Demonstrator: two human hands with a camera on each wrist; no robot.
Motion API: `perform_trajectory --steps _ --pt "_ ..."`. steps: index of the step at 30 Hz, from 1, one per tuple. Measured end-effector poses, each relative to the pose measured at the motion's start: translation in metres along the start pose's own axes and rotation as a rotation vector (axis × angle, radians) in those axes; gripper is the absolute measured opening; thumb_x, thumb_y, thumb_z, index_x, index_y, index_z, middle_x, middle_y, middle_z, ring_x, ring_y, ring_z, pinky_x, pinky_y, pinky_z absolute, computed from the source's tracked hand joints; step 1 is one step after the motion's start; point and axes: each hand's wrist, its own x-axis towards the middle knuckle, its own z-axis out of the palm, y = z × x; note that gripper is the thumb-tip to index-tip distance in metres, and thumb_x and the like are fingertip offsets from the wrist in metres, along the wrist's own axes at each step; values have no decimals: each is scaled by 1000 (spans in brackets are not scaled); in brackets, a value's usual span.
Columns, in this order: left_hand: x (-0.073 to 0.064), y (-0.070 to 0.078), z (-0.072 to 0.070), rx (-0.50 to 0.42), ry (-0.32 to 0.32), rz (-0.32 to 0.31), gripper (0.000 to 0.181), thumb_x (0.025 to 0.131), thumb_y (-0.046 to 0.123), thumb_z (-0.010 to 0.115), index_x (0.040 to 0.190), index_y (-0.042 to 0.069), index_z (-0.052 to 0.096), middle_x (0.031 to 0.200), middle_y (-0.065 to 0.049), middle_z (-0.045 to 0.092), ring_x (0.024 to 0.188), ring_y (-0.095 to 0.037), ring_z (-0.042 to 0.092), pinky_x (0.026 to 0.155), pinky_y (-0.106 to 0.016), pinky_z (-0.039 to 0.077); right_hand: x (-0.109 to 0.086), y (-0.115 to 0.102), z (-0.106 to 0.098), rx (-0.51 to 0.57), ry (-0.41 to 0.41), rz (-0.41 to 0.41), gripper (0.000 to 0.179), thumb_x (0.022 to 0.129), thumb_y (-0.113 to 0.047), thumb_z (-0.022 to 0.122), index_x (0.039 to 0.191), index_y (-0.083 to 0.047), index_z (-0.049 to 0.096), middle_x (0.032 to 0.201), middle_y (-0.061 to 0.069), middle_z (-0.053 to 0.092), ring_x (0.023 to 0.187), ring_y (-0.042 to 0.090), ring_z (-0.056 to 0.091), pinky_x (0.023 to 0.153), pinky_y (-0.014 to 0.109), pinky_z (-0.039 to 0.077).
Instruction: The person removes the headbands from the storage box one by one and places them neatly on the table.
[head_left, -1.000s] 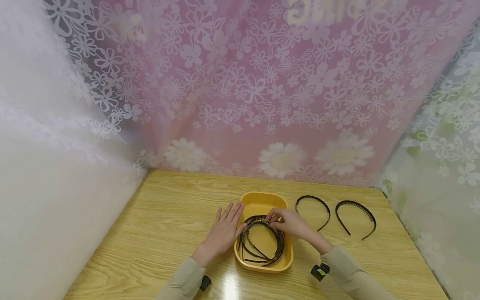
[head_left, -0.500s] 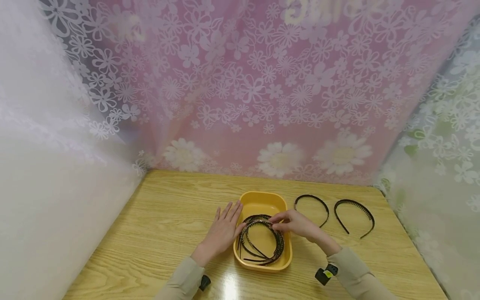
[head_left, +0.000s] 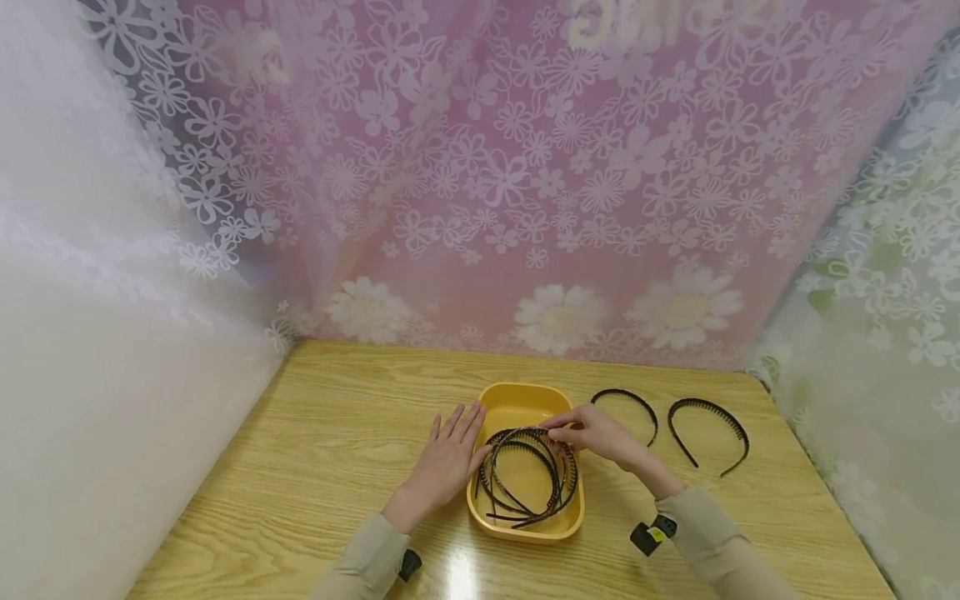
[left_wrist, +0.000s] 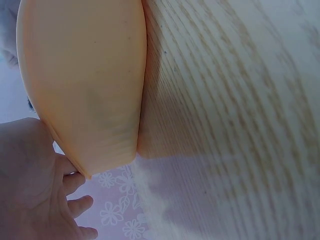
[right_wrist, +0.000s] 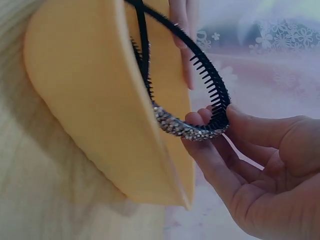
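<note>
pinching a headband (right_wrist: pixel 192 133) in the fingertips of the right hand (head_left: pixel 600 435), near the tray's (head_left: pixel 525 538) right rim
left hand (head_left: pixel 444 462), fingers straight, touches the left rim; counter (head_left: pixel 337 433) spreads leftward

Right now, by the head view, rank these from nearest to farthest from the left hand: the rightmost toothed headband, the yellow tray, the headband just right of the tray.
1. Yellow tray: at the left hand, on its right.
2. Nearer loose headband: right of the tray, partly behind the right hand.
3. Rightmost toothed headband: farther right.
</note>
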Motion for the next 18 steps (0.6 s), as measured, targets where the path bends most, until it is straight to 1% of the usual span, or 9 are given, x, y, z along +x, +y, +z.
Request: perform_trajectory --steps 3,6,9,12,15,18 --pt "0 0 0 12 1 3 63 110 41 38 159 3 29 166 -13 26 152 -38 25 120 -61 22 2 -6 -6 14 10 -4 34 104 -10 57 131 10 63 104 25 71 85 38 70 75 40 61" --pt "0 0 -1 15 -1 2 63 110 42 37 159 3 29 166 -13 26 152 -37 25 120 -61 22 6 -13 -12 -4 25 -3 34 105 -9 55 131 11 62 108 20 72 84 27 71 77 39 62" --pt "0 1 -1 11 -4 0 64 110 43 37 160 4 29 166 -12 26 152 -37 24 120 -62 22 9 -20 -19 -21 48 21 34 105 -11 55 131 10 62 109 16 73 83 15 70 79 39 61" --pt "0 0 0 2 -2 -1 64 110 42 39 160 3 29 166 -11 26 152 -37 25 120 -62 22 10 -24 -25 -36 62 23 35 106 -12 54 133 10 61 111 16 72 84 13 69 80 40 61" --pt "0 1 1 -5 5 0 63 109 40 42 159 3 30 166 -12 27 151 -38 26 120 -62 22 11 -28 -31 -38 69 19 36 106 -12 54 134 10 61 115 18 71 86 15 70 82 43 60" --pt "0 1 0 -9 14 1 62 109 38 43 159 2 31 165 -13 28 151 -38 26 120 -63 22 10 -29 -36 -36 73 9 36 106 -12 54 135 9 60 118 20 70 87 16 70 83 42 61"
